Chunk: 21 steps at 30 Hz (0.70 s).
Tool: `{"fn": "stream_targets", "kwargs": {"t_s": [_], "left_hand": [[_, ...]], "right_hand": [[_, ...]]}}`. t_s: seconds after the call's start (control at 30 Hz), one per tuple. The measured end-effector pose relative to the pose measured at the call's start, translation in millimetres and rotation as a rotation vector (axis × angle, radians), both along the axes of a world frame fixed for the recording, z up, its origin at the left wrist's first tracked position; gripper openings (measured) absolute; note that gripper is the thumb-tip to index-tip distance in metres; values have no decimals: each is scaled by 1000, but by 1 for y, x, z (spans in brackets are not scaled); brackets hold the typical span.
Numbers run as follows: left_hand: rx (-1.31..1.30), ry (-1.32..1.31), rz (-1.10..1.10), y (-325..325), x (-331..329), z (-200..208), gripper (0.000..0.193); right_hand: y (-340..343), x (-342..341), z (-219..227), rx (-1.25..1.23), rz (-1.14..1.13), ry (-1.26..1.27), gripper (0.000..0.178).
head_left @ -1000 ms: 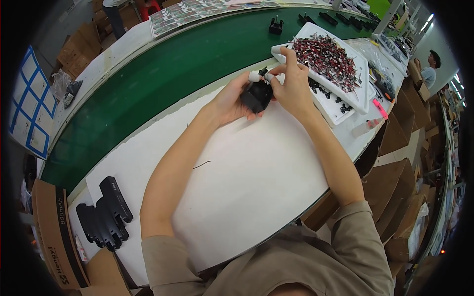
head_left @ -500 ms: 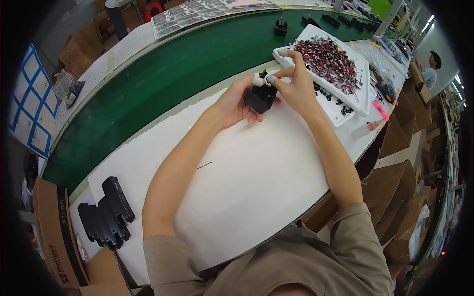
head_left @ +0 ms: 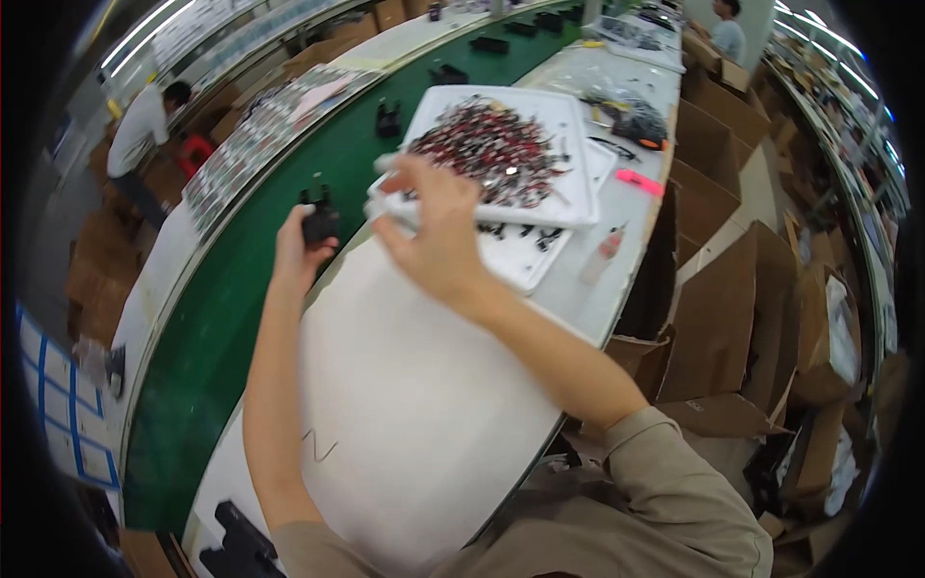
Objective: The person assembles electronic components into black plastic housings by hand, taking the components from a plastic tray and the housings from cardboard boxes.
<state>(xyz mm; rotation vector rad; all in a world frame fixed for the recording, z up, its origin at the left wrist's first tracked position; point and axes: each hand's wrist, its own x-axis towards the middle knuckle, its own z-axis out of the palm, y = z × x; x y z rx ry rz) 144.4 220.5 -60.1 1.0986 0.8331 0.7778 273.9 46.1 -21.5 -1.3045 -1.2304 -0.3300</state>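
The left hand (head_left: 301,243) gripped a black boxy plastic part (head_left: 321,225), seemingly for steadiness, while the right hand (head_left: 436,231), fingers parted, hovered near a shallow white tray (head_left: 576,164) of red-and-black wires (head_left: 487,149).

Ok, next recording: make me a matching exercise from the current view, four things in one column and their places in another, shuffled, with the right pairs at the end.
Things
1. Black part
2. Small red-and-black pieces
3. Pink marker-shaped object
4. Right hand

Places
A. Heaped in the upper white tray
B. Raised by the left side of that tray, as pictured
C. Held in the left hand
D. Lying to the right of that tray

Right pairs
1-C
2-A
3-D
4-B
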Motion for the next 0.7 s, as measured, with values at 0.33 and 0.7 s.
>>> {"fn": "stream_targets", "kwargs": {"t_s": [0.33, 0.7], "left_hand": [[139, -34, 396, 85, 70, -37, 39], [570, -237, 29, -76, 24, -25, 35]], "right_hand": [[0, -11, -5, -8, 25, -126, 27], [-24, -26, 13, 214, 325, -270, 29]]}}
